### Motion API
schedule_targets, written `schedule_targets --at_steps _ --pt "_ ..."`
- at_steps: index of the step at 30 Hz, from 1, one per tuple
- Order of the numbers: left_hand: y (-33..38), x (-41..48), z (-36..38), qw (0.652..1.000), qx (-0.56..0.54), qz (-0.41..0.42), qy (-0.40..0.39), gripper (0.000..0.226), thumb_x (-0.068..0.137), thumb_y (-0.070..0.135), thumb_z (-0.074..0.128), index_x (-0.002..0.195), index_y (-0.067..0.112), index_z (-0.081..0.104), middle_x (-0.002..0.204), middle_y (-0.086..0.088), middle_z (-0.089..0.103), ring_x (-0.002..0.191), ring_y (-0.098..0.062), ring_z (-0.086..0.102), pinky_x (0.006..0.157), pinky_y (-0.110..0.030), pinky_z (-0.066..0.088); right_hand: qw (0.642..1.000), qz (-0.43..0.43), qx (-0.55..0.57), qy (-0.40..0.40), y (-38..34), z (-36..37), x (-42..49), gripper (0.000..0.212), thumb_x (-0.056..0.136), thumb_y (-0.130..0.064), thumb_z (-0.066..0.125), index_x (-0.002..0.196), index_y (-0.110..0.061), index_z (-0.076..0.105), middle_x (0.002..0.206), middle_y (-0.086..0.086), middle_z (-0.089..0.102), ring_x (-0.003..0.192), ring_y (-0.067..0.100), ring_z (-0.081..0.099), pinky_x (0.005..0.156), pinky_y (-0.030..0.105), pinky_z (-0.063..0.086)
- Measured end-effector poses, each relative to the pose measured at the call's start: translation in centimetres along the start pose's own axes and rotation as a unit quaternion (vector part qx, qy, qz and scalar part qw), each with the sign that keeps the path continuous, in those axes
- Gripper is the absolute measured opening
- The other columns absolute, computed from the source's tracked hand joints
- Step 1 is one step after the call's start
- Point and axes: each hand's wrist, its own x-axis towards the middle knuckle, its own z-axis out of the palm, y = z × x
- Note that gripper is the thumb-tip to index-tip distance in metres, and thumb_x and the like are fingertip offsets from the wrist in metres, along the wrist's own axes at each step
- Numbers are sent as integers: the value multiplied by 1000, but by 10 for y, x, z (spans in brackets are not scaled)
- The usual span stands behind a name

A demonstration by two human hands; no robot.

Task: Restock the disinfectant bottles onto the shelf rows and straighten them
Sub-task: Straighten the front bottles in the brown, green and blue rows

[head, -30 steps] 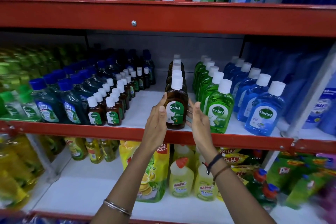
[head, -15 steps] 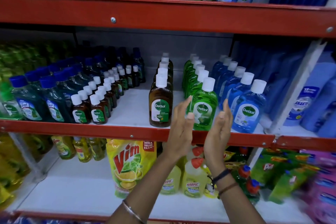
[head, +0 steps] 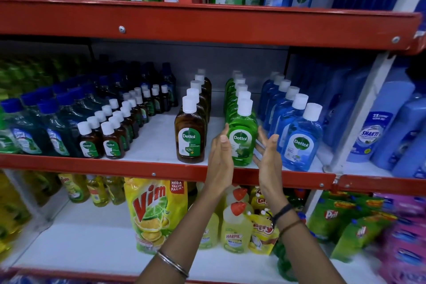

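On the middle shelf [head: 161,169] stand three rows of Dettol bottles with white caps: a brown row led by the front brown bottle [head: 190,136], a green row led by the front green bottle [head: 242,138], and a blue row led by the front blue bottle [head: 302,143]. My left hand [head: 220,157] is flat and upright against the left side of the front green bottle. My right hand [head: 267,157] is open to the right of that bottle, palm facing it, fingers spread, in the gap before the blue bottle. Neither hand grips anything.
Small brown Dettol bottles [head: 110,136] in two rows and dark blue-capped bottles [head: 55,127] fill the shelf's left. Large blue bottles [head: 378,131] stand right of a white upright [head: 359,108]. Above, a red shelf edge [head: 207,23] carries pouches. Below are a Vim pouch [head: 154,212] and Harpic bottles [head: 235,228].
Both hands left the brown front bottle and moved right to flank the green front bottle. The view shifted right with them.
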Motion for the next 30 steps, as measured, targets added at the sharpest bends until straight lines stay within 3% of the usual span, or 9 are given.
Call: schedule_targets --at_steps 4,10,15,18,20,22,24,27,30 --pt "-7 3 0 1000 -18 4 10 66 75 93 14 130 62 33 151 8 42 138 -7 40 116 -46 36 1000 -5 10 -8 0 -2 0 90 56 -98 20 128 -49 42 145 1 48 129 15 47 111 44 39" --pt "-9 3 1 999 -18 15 28 55 80 89 16 125 67 38 149 5 46 138 -10 42 114 -49 38 1000 -1 12 -14 0 -6 6 101 57 -98 21 134 -38 46 143 -1 50 129 15 48 112 46 38" --pt "-12 5 3 999 -16 12 46 56 77 91 15 121 69 42 147 6 47 137 -12 42 114 -52 36 1000 -9 11 -22 1 -10 4 95 58 -97 22 132 -41 44 133 -13 49 126 11 48 110 46 39" --pt "-10 -2 13 992 -17 43 117 51 85 84 19 122 59 45 139 10 51 133 -10 45 111 -50 40 998 -65 7 27 1 -21 -2 87 70 -90 23 133 -35 47 136 -7 53 127 10 50 110 42 40" --pt "-3 -14 27 982 -21 99 159 41 95 66 26 125 48 47 133 11 52 129 -8 48 108 -49 43 987 -134 31 89 -1 -36 -8 80 81 -79 27 134 -23 50 136 -3 55 129 10 49 109 34 39" --pt "3 -24 47 980 -19 146 133 40 98 49 29 129 34 49 132 9 53 128 -8 49 107 -45 44 970 -188 40 152 0 -54 -10 74 89 -69 27 133 -15 50 138 -3 52 132 8 44 108 21 35" --pt "11 -27 70 988 -16 145 59 42 97 48 28 131 32 47 134 15 49 130 -1 45 109 -36 40 959 -203 22 196 4 -72 -7 70 92 -63 26 135 -12 48 140 -5 47 133 0 39 106 13 33" --pt "17 -13 102 996 -29 43 -66 58 93 69 22 142 40 34 145 22 36 135 12 32 116 -31 30 969 -150 -7 194 9 -91 2 63 94 -60 27 144 -22 35 150 -5 36 130 -15 31 100 3 30" --pt "18 5 122 994 -52 -24 -94 87 75 93 21 147 45 25 159 7 28 145 -7 29 121 -45 25 984 -90 -15 151 14 -100 8 51 99 -45 29 147 -27 28 153 -8 31 124 -18 32 87 -8 28"
